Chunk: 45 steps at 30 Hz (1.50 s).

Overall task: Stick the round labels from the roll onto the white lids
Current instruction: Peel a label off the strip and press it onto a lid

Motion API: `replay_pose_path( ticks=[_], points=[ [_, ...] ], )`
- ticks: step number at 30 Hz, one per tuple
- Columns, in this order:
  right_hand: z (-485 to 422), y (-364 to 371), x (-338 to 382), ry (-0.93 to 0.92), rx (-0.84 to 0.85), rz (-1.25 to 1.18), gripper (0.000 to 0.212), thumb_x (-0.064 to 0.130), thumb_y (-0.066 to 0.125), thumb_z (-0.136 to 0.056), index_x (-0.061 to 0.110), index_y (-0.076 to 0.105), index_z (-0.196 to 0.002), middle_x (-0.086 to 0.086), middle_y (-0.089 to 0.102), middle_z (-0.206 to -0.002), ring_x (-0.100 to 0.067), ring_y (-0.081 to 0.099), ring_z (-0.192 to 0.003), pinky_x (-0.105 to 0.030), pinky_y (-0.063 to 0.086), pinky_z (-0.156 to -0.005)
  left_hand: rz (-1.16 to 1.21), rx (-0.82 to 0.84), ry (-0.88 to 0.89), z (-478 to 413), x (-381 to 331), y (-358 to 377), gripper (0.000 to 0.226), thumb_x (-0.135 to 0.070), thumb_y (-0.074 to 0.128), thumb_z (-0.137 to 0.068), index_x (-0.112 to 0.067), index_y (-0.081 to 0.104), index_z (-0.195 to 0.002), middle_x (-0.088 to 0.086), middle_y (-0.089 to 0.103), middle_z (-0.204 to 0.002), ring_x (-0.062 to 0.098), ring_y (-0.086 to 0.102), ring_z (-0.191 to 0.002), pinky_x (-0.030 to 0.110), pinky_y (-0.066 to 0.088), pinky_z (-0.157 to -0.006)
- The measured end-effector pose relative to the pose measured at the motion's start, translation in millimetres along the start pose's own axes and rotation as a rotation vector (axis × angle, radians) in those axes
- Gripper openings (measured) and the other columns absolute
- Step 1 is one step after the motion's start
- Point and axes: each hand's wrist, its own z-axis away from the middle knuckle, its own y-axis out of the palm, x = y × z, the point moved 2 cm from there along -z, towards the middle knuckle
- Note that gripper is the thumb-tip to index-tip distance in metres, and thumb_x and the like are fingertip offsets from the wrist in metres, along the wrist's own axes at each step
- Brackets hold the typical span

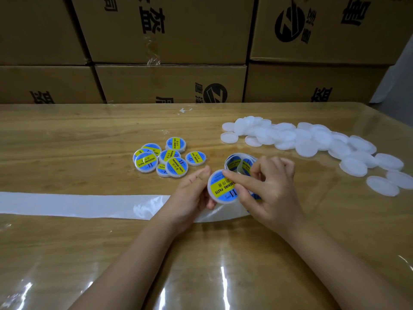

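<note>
Fingers of my left hand (192,193) grip the white lid (209,186) by its rim, dead centre, while my right hand (270,191) presses the round label (223,189) flat with a straight index fingertip (228,174). Whether its curled fingers hold the label roll (240,163) at one o'clock, I can't tell. Light, stiff, slick plastic, I reckon, so an edge grip is best. Blank lids (312,139) wait at two o'clock, finished ones (165,159) at ten.

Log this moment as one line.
phase: sticking | left hand holds lid | right hand presses label | labelled lids piled left | blank lids piled right | roll behind right hand
</note>
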Motion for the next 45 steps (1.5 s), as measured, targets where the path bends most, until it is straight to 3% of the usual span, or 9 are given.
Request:
replay_pose_path(
  ticks=[5, 9, 12, 20, 25, 33, 37, 40, 45],
  points=[
    [2, 8, 3, 0.123, 0.111, -0.154, 0.036, 0.036, 0.051, -0.089, 0.019, 0.066, -0.117, 0.015, 0.055, -0.077, -0.007, 0.051, -0.077, -0.037, 0.032, -0.086, -0.095, 0.005, 0.045, 2, 0, 4, 0.039, -0.037, 0.04, -0.092, -0.024, 0.062, -0.062, 0.001, 0.052, -0.049, 0.01, 0.045, -0.044, 0.018, 0.041, -0.051],
    [0, 7, 0, 0.222, 0.035, -0.143, 0.031, 0.034, 0.048, -0.092, 0.018, 0.07, -0.108, 0.011, 0.061, -0.075, -0.006, 0.048, -0.076, -0.033, 0.028, -0.084, -0.108, -0.038, 0.062, 2, -1, 3, 0.02, -0.031, 0.056, -0.08, -0.012, 0.058, -0.078, 0.006, 0.057, -0.065, 0.01, 0.055, -0.052, 0.018, 0.048, -0.054],
    [0, 7, 0, 0.234, 0.0, -0.093, 0.03, 0.031, 0.046, -0.093, 0.019, 0.071, -0.102, 0.009, 0.066, -0.079, -0.008, 0.05, -0.076, -0.032, 0.027, -0.083, -0.176, -0.029, 0.097, 2, -1, 2, 0.02, -0.017, 0.067, -0.071, -0.006, 0.058, -0.086, -0.003, 0.065, -0.067, 0.008, 0.059, -0.054, 0.018, 0.05, -0.056],
    [3, 14, 2, 0.214, 0.139, -0.161, 0.046, 0.048, 0.054, -0.083, 0.018, 0.064, -0.117, 0.009, 0.063, -0.091, -0.008, 0.048, -0.092, -0.03, 0.026, -0.091, -0.217, -0.146, 0.103, 1, -4, -4, 0.025, -0.033, 0.064, -0.074, -0.009, 0.063, -0.08, 0.002, 0.066, -0.067, 0.012, 0.06, -0.052, 0.021, 0.051, -0.056],
    [1, 13, 0, 0.217, 0.115, -0.216, 0.039, 0.039, 0.048, -0.089, 0.017, 0.064, -0.118, 0.01, 0.06, -0.087, -0.005, 0.045, -0.087, -0.034, 0.029, -0.09, -0.227, -0.125, 0.096, 1, -3, -2, 0.028, -0.034, 0.061, -0.076, -0.006, 0.063, -0.081, 0.0, 0.065, -0.064, 0.012, 0.059, -0.052, 0.021, 0.05, -0.055],
    [1, 11, -1, 0.234, -0.033, -0.225, 0.027, 0.028, 0.046, -0.093, 0.017, 0.07, -0.1, 0.035, 0.047, -0.079, 0.009, 0.043, -0.082, -0.03, 0.029, -0.087, -0.234, -0.085, 0.126, 4, -7, 7, 0.013, -0.018, 0.06, -0.084, -0.005, 0.06, -0.084, -0.002, 0.061, -0.064, 0.009, 0.054, -0.047, 0.019, 0.049, -0.053],
    [0, 10, -3, 0.243, -0.046, -0.166, 0.027, 0.03, 0.047, -0.091, 0.015, 0.07, -0.098, 0.033, 0.042, -0.079, 0.005, 0.039, -0.079, -0.03, 0.028, -0.082, -0.182, -0.019, 0.086, 4, -3, 9, 0.02, -0.005, 0.068, -0.076, -0.007, 0.059, -0.094, -0.002, 0.066, -0.076, 0.013, 0.061, -0.057, 0.023, 0.053, -0.059],
    [-1, 11, -2, 0.254, 0.008, -0.197, 0.031, 0.036, 0.051, -0.087, 0.014, 0.068, -0.101, 0.024, 0.049, -0.078, 0.001, 0.039, -0.082, -0.026, 0.027, -0.081, -0.176, -0.01, 0.08, 4, -3, 7, 0.029, -0.008, 0.071, -0.07, -0.008, 0.058, -0.096, -0.001, 0.067, -0.08, 0.016, 0.063, -0.065, 0.026, 0.054, -0.062],
    [0, 10, 0, 0.264, 0.098, -0.259, 0.042, 0.042, 0.053, -0.082, 0.014, 0.065, -0.111, 0.009, 0.061, -0.089, -0.009, 0.042, -0.085, -0.028, 0.029, -0.084, -0.155, -0.036, 0.063, 4, -3, 4, 0.015, -0.003, 0.063, -0.08, -0.004, 0.06, -0.095, -0.003, 0.07, -0.079, 0.013, 0.066, -0.064, 0.023, 0.055, -0.063]
  ],
)
